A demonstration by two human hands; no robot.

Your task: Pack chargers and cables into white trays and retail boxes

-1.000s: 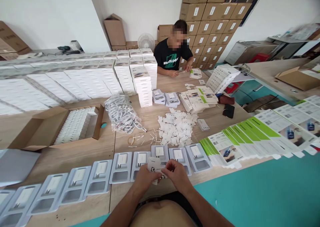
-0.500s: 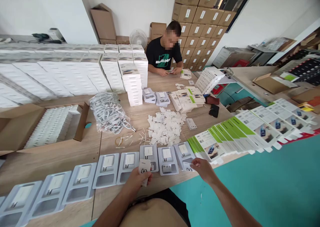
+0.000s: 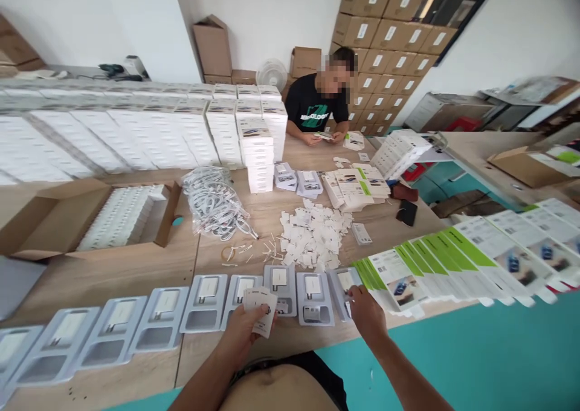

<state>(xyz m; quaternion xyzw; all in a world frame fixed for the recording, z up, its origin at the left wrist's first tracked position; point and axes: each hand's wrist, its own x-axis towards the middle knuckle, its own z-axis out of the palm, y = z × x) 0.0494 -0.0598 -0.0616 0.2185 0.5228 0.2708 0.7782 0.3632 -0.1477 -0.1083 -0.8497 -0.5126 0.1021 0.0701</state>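
Observation:
My left hand [image 3: 241,326] is closed around a small fanned stack of white printed cards [image 3: 268,323], held in front of the row of trays. At the right end of that row, my right hand [image 3: 368,315] has its fingers bent together at the right side of a grey plastic tray [image 3: 336,287]. Those fingers cover part of the tray, so what they grip is hidden. Just left of it, another tray [image 3: 315,323] carries a white charger block [image 3: 312,282] in its upper compartment and a printed card in the lower one.
Open printed boxes [image 3: 408,278] overlap along the right edge. Beyond the trays lie a heap of white paper pieces [image 3: 312,236] and bagged cables [image 3: 215,202]. A carton of white items [image 3: 129,217] sits left. Stacked white boxes [image 3: 154,127] and a co-worker [image 3: 312,112] are across the table.
The view has shifted, moving the scene slightly. The cards in my left hand are now fanned out. My right hand held a card over the end tray; now its fingers are at that tray's side.

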